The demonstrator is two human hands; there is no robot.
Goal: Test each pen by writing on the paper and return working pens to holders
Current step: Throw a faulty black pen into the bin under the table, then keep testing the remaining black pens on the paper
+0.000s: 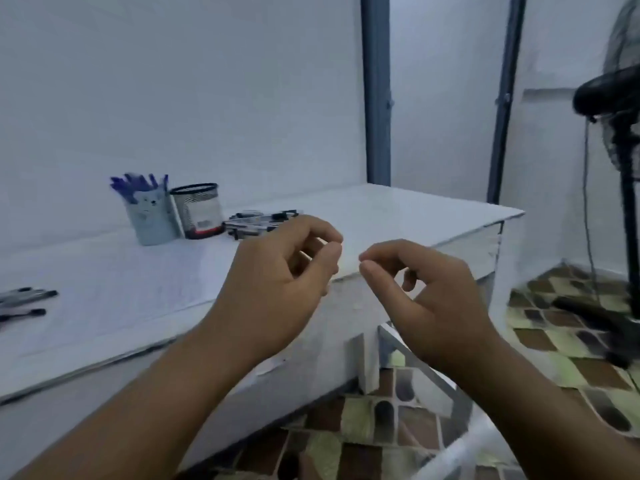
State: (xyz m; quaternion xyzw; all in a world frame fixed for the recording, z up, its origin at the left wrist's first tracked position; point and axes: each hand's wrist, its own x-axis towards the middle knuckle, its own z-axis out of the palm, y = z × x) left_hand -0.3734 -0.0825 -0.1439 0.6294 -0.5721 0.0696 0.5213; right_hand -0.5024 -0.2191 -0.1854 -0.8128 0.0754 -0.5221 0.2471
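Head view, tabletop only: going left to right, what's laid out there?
Loose pens at the left edge → paper sheet → light holder full of blue pens → black mesh holder → pile of loose pens.

I find no legible text anywhere before me. The black mesh holder (198,210) carries a white label with a red strip along its foot, but its print is too blurred to read. The pale holder (151,220) bears only a small drawn face, no lettering.
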